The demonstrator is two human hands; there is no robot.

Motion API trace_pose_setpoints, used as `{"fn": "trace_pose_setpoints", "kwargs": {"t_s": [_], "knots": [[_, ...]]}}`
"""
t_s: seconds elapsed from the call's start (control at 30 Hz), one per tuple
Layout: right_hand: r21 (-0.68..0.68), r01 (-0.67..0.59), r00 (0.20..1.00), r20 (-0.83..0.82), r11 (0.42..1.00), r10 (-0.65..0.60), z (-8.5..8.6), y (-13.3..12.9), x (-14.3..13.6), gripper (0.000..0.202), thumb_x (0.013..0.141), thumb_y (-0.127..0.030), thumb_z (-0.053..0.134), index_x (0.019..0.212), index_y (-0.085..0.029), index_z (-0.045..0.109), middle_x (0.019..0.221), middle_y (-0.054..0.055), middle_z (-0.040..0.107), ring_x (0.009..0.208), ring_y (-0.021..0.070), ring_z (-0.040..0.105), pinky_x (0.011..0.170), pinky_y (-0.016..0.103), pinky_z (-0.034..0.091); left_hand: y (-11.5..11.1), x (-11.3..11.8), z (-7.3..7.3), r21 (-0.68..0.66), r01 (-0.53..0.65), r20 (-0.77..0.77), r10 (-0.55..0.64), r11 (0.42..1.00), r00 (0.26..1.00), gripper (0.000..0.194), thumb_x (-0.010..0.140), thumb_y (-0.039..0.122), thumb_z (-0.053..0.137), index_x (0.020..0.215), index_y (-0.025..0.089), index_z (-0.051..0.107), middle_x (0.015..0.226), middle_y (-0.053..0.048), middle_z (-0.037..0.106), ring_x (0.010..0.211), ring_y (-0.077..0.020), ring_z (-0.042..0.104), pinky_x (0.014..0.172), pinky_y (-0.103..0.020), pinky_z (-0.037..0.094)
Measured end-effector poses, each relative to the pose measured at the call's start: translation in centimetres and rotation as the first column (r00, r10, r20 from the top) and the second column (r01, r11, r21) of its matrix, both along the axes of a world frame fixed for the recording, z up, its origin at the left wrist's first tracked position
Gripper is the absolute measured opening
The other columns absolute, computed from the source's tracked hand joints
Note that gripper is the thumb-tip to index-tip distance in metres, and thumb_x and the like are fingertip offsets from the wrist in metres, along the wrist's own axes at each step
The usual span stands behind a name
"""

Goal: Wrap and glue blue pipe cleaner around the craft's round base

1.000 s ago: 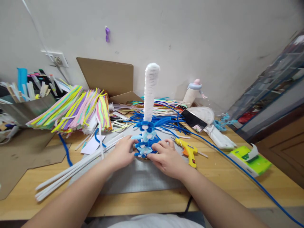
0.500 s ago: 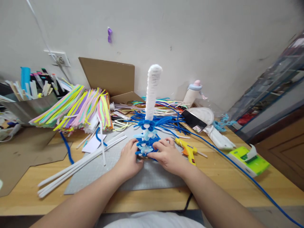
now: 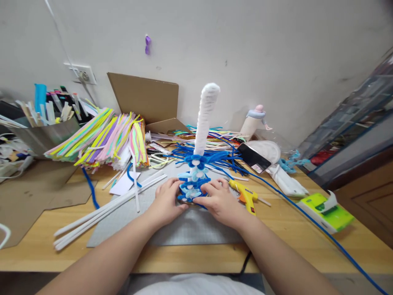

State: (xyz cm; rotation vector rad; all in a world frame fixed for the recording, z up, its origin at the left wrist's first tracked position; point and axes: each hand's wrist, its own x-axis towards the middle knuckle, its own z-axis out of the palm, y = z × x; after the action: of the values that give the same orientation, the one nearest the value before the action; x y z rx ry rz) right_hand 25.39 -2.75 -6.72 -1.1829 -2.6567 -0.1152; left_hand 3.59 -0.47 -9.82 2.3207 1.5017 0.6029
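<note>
A tall white post wrapped in fuzzy pipe cleaner (image 3: 206,119) rises from a base trimmed with dark and light blue pipe-cleaner flowers (image 3: 196,162). It leans slightly to the right over a grey mat (image 3: 123,229). My left hand (image 3: 167,203) closes on the left side of the flowered base, thumb in front. On the other side, my right hand (image 3: 219,203) grips the same base, its fingers curled against the blue flowers. The underside of the base and some fingertips are hidden.
A yellow glue gun (image 3: 247,194) lies right of my right hand. White pipe cleaners (image 3: 101,215) cross the mat's left side. Behind are blue pipe cleaners (image 3: 182,151), a multicoloured bundle (image 3: 104,137) and a phone (image 3: 254,157). Green tissues (image 3: 328,209) sit far right.
The white post tips a little further to the right. My hands keep their hold on the base, and the whole view has shifted slightly.
</note>
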Motion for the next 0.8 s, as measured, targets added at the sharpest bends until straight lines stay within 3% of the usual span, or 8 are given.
{"fn": "trace_pose_setpoints", "kwargs": {"t_s": [0.1,0.27,0.43,0.8], "knots": [[0.000,-0.004,1.000,-0.011,1.000,0.004,-0.1,0.0,0.0,0.030,0.092,-0.020,0.045,0.109,-0.038,0.062,0.103,0.004,0.056,0.098,0.0209,0.042,0.089,0.044,0.020,0.2,-0.8,0.8,-0.016,0.062,-0.010,-0.062,0.998,0.998,0.049,0.066,0.031,0.068,0.113,0.026,0.055,0.131,-0.008,0.044,0.123,-0.0317,0.040,0.102,-0.050,0.031],[0.000,-0.005,1.000,-0.019,1.000,0.005,-0.1,-0.1,-0.1,0.031,0.092,-0.020,0.045,0.109,-0.038,0.062,0.101,0.004,0.057,0.097,0.0207,0.042,0.090,0.044,0.020,0.6,-1.6,1.4,-0.008,0.158,-0.025,-0.158,0.987,0.987,0.045,0.068,0.012,0.055,0.110,0.028,0.059,0.130,-0.006,0.047,0.127,-0.0280,0.037,0.104,-0.050,0.025],[0.001,0.000,1.000,-0.027,1.000,0.000,-0.1,0.0,-0.1,0.031,0.091,-0.019,0.045,0.108,-0.038,0.063,0.102,0.004,0.058,0.096,0.0210,0.043,0.089,0.044,0.021,1.5,-1.4,1.1,0.056,0.201,-0.016,-0.200,0.978,0.980,0.019,0.081,0.024,0.053,0.093,0.028,0.067,0.124,-0.002,0.056,0.118,-0.0256,0.046,0.103,-0.048,0.025],[-0.043,-0.086,0.992,-0.097,0.995,0.081,-0.5,0.2,-0.1,0.030,0.093,-0.016,0.043,0.109,-0.031,0.062,0.114,0.004,0.061,0.108,0.0187,0.049,0.102,0.047,0.014,3.7,-1.1,1.7,0.055,0.337,0.038,-0.339,0.940,0.940,0.014,0.082,0.032,0.058,0.083,0.024,0.069,0.102,-0.001,0.067,0.100,-0.0209,0.056,0.090,-0.034,0.036]]}}
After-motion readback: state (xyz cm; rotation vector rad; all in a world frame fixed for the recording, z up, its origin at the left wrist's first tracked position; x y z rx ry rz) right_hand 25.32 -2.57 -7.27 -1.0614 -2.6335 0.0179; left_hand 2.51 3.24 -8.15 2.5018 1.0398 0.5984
